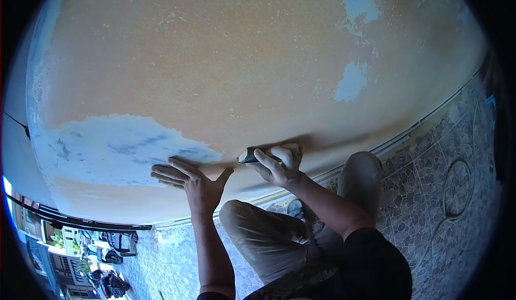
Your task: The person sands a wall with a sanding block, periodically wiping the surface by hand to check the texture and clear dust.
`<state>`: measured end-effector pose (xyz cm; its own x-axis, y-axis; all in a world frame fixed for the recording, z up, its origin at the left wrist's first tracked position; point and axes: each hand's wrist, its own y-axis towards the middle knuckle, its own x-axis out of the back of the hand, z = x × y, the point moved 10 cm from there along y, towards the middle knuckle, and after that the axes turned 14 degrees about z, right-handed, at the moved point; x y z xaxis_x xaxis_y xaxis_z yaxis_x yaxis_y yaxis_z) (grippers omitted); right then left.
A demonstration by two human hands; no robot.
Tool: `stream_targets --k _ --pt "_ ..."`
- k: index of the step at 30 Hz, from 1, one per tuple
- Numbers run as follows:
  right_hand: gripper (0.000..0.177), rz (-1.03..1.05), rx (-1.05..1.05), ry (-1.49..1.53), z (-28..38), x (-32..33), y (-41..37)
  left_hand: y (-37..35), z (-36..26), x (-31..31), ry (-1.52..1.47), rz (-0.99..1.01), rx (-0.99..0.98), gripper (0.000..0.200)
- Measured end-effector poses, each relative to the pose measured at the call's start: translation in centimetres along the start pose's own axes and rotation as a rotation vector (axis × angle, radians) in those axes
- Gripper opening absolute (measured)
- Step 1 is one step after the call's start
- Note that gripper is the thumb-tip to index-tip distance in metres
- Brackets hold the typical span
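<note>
A large tan panel (215, 74) with pale patches fills the upper view. My left hand (198, 184) lies against its lower part, fingers spread over the edge of a big whitish-blue patch (118, 139), thumb pointing away to the right. To the right of it, my right hand (280, 164) is wrapped round a small dark block (249, 155) with a light end face. The block is against the panel surface, just right of the patch. Its underside is hidden.
Below the panel's edge are my bent knees (357, 184) and a tiled floor (408, 192). A hose (449, 214) curls on the floor at the right. Parked motorcycles (110, 284) and buildings show at the lower left.
</note>
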<state>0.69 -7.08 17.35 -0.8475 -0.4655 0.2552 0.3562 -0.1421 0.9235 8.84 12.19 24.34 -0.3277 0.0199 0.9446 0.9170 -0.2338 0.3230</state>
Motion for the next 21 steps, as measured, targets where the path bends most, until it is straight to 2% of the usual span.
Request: stream_targets --k 2,4,6,7,9,10,12,14,15,16,17,18,20,21 --pt "0.057 0.008 0.025 -0.001 -0.4 2.0 2.4 0.0 0.1 -0.2 0.053 -0.003 -0.059 0.164" --pt "0.056 -0.230 -0.249 0.122 -5.1 5.5 3.8 -0.1 0.3 -0.3 0.079 -0.012 -0.074 0.164" --pt "0.054 -0.481 -0.514 0.368 -10.8 8.5 3.5 -0.2 -0.1 -0.3 0.098 -0.018 -0.089 0.164" --pt "0.054 -0.478 -0.516 0.368 -10.8 7.7 2.9 -0.1 -0.3 -0.1 0.089 -0.024 -0.081 0.163" --pt "0.060 -0.464 -0.345 0.242 -9.3 5.8 1.3 -0.2 -0.9 -0.1 0.063 -0.030 -0.081 0.163" --pt "0.061 -0.237 -0.252 -0.045 -6.3 4.6 1.0 -0.1 -0.7 -0.3 0.038 -0.005 -0.038 0.161" --pt "0.056 -0.085 -0.096 -0.024 -2.9 1.5 -0.4 0.1 0.1 -1.1 0.009 0.015 -0.001 0.160" --pt "0.056 -0.025 -0.029 -0.028 -1.7 1.1 -0.2 0.5 2.7 -6.2 -0.430 0.353 0.087 0.158" --pt "0.055 0.008 0.000 -0.021 -1.6 1.5 0.7 0.5 2.5 -5.8 -0.421 0.348 0.082 0.158" --pt "0.054 0.042 0.028 -0.010 -1.4 2.0 2.0 0.5 1.4 -3.7 -0.237 0.207 -0.002 0.158" --pt "0.054 -0.026 -0.082 0.003 -2.7 3.7 3.1 0.0 0.3 -1.9 -0.057 0.070 -0.079 0.159" --pt "0.054 -0.088 -0.185 0.016 -4.1 5.5 4.7 -0.1 0.3 -1.7 -0.055 0.069 -0.068 0.159" --pt "0.057 -0.375 -0.462 0.390 -9.4 8.8 5.3 -0.1 -0.5 -1.1 -0.002 0.021 -0.094 0.159" --pt "0.057 -0.368 -0.465 0.392 -9.9 7.9 4.7 -0.1 -0.6 -1.0 -0.002 0.027 -0.089 0.159"
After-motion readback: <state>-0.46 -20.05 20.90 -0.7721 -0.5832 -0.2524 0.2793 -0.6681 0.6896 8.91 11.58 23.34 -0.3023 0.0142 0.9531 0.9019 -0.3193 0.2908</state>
